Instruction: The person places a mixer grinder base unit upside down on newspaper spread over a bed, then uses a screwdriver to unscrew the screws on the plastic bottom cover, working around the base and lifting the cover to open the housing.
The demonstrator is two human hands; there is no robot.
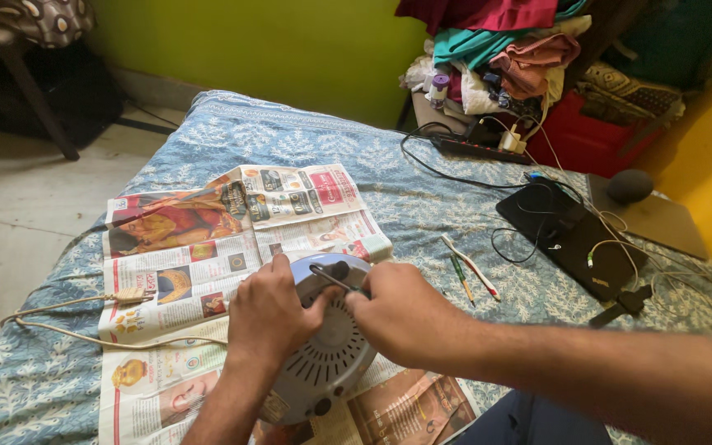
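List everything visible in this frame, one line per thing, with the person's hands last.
Round vented appliance: one, grey, on the newspaper, under both hands.
Thin metal tool: one, dark, on the appliance's top.
Newspaper: several sheets, multicoloured, spread on the bed.
Bedsheet: one, blue with white print.
Cord with plug: one, beige, left on the bed.
Screwdrivers: two, right of the appliance.
Laptop: one, black, far right.
Power strip: one, black, bed's far edge.
Clothes pile: mixed colours, behind.
Left hand: on the appliance.
Right hand: holding the tool.
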